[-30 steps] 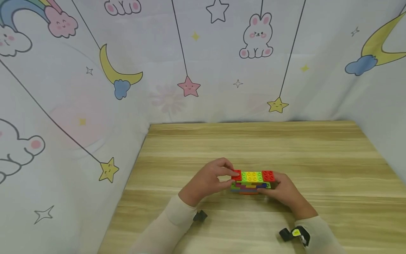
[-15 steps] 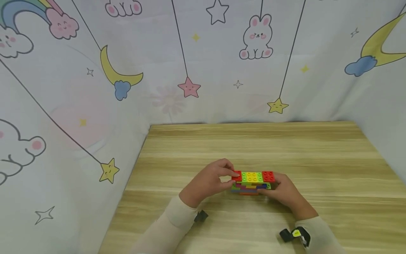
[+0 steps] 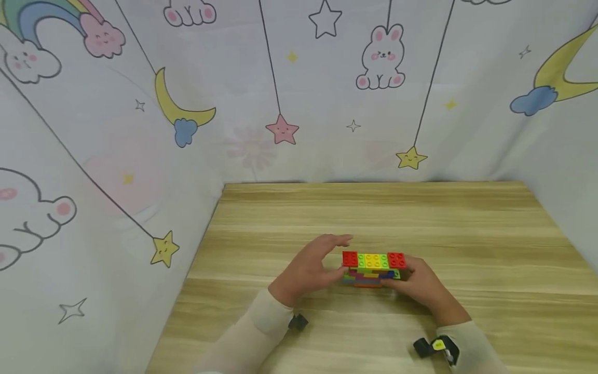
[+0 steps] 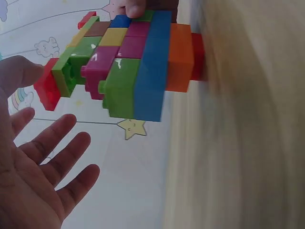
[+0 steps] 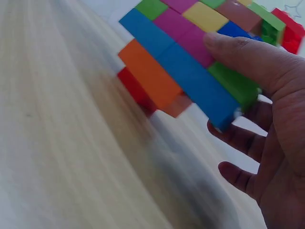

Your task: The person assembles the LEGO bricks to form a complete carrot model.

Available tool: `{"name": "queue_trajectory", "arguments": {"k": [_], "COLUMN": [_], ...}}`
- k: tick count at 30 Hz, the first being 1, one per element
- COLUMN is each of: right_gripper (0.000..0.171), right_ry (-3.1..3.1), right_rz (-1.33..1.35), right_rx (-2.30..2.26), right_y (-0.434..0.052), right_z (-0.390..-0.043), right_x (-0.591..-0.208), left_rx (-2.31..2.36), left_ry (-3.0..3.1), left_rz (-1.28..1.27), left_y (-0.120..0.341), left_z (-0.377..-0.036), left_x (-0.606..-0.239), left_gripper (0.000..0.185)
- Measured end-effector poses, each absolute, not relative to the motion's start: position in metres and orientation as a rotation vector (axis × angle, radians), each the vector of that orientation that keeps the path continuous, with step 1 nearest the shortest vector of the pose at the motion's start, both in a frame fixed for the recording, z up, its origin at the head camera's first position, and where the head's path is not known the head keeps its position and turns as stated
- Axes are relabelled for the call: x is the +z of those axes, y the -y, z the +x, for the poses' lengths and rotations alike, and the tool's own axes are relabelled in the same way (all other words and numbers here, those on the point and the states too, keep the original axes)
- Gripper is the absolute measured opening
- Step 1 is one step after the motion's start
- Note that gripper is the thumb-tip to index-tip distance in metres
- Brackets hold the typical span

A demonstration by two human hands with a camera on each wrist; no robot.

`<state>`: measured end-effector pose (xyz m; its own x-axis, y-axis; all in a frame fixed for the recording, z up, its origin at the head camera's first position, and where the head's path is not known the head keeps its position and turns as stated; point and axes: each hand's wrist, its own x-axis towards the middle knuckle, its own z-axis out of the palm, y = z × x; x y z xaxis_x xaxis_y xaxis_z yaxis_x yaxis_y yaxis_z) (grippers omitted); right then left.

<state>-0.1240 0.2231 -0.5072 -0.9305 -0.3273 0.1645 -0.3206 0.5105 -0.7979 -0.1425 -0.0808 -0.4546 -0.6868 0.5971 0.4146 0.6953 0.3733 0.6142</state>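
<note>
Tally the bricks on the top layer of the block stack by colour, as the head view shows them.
Top layer of the brick stack, held by the right hand, left hand open beside it:
Red bricks: 2
Green bricks: 2
Yellow brick: 1
Total: 5

The left hand (image 3: 312, 265) lets go of the brick stack (image 3: 372, 268) at its red end; its fingers (image 4: 57, 157) now spread straight, just beside the stack without touching.
</note>
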Motion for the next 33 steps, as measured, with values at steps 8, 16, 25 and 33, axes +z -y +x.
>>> {"name": "queue_trajectory", "arguments": {"k": [8,16,25,33], "right_gripper": [0.042,0.04,0.044,0.065], "right_ry": [-2.751,-2.772,-2.697,-2.485], "right_rz": [-0.48,-0.406,-0.302,-0.321], "right_rx": [-1.393,-1.375,-1.519,-1.526], "right_y": [-0.242,-0.237,-0.221,-0.218], "right_z": [-0.122,-0.124,-0.128,-0.13], "right_x": [-0.512,-0.511,-0.514,-0.515], "left_rx": [-1.689,-1.805,-1.911,-2.108], "left_ry": [2.748,2.684,2.679,2.671], "left_rz": [-0.835,-0.716,-0.423,-0.256], "left_y": [0.089,0.085,0.084,0.084], "left_z": [-0.137,-0.138,-0.142,-0.149], "left_x": [-0.501,-0.516,-0.516,-0.522], "left_gripper": [0.056,0.033,0.028,0.021]}}
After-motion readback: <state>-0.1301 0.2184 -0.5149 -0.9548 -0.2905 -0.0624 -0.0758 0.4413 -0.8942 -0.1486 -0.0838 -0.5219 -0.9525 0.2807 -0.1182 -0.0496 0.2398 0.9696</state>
